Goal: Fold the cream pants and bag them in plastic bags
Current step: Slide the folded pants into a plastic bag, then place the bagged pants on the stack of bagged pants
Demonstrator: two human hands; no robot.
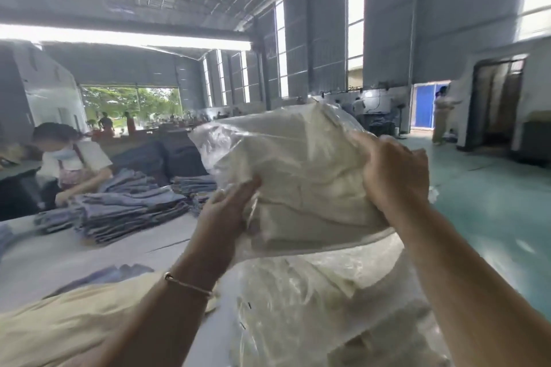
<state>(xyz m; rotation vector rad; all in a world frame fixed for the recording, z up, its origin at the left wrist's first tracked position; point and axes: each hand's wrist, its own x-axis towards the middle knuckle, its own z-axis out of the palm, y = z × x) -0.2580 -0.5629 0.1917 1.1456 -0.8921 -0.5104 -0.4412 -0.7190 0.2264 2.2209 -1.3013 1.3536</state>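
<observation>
Above the worktop [74,256], both arms reach forward and up, holding the folded cream pants [304,164] inside a clear plastic bag [214,140] in the air. The left hand [226,208] grips the bag's lower left edge, fingers curled; the right hand [390,176] clamps its right side from above, over a stack of bagged pants [313,307].

Bright daylight through tall windows [356,9] and open doorway [131,104], both blown out. Motion blur throughout. Wide-angle bending at edges. Glare on plastic bag [268,140].
</observation>
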